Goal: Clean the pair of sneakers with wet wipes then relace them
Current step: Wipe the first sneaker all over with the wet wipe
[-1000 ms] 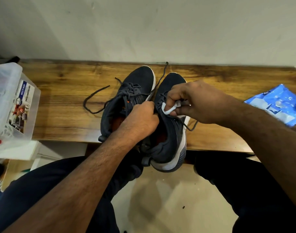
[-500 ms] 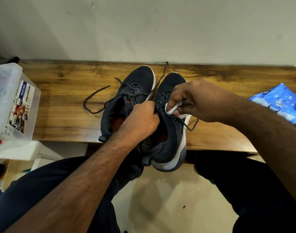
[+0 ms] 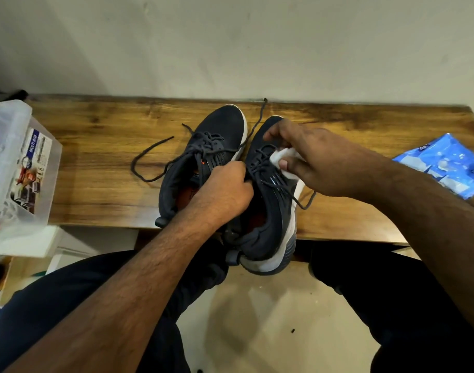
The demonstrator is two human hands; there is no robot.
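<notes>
The right sneaker (image 3: pixel 268 189) lies beside the left sneaker (image 3: pixel 203 162) on the counter (image 3: pixel 96 157), heel overhanging the near edge, while the right hand (image 3: pixel 311 160), its grip pinching a white wet wipe (image 3: pixel 281 157), rubs over the laced throat and the left hand (image 3: pixel 225 192), grip curled on the collar, steadies it. This looks like the cleaning step, relacing not begun; next the wipe probably needs working toward toe and sole. The right hand hides part of the toe, and the blue wipe packet (image 3: pixel 445 162) is cut off at the frame's edge.

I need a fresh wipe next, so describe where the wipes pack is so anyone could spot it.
Start at the wooden table against the wall, with the two dark sneakers mid-table. The wipes pack lies at its far right end, a shiny blue plastic pouch, unlike the clear box at the left.
</notes>
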